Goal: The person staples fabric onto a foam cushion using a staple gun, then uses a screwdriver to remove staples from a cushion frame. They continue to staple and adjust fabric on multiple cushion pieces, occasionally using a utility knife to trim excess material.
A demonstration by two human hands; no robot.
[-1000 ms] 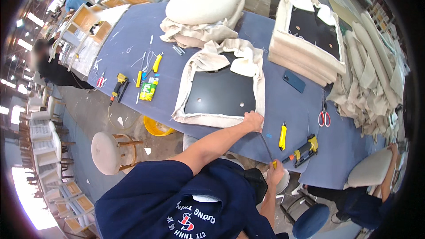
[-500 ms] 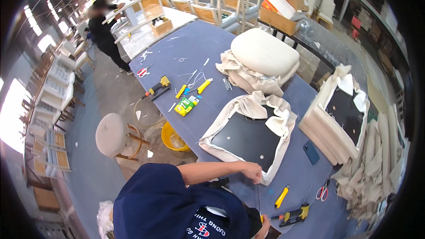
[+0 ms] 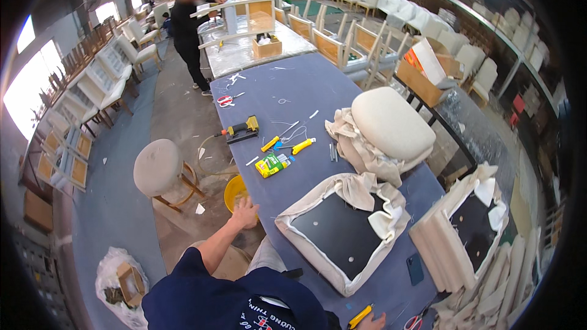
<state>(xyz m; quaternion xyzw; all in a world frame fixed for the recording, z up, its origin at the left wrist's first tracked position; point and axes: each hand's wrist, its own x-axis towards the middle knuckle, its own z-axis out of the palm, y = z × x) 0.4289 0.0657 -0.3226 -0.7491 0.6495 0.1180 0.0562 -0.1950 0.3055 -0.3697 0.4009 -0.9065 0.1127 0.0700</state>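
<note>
My left hand [image 3: 245, 212] reaches out to the left of the table with its fingers spread, empty. Behind it stands a yellow bucket [image 3: 231, 190], partly covered by the hand. At the lower edge is my right hand [image 3: 371, 322], cut off by the picture, its visible fingers apart. It lies beside a yellow utility knife [image 3: 359, 316] on the blue-covered table [image 3: 293, 88]. In front of me lies a seat cushion, black underside up [image 3: 336, 232], with cream fabric [image 3: 293, 220] folded around its edges; the fabric is bunched at the far right corner.
Red-handled scissors [image 3: 413, 322] and a phone [image 3: 415, 269] lie at right, near stacked cushions [image 3: 440, 253]. Farther off are a staple gun [image 3: 243, 129], more yellow knives [image 3: 303, 146] and a rounded cushion [image 3: 394, 123]. A stool [image 3: 158, 168] stands left; a person [image 3: 189, 36] works beyond.
My left hand has left the cushion's near corner, swung left past the table edge and spread its fingers. The view has tilted up; the near staple gun is out of sight.
</note>
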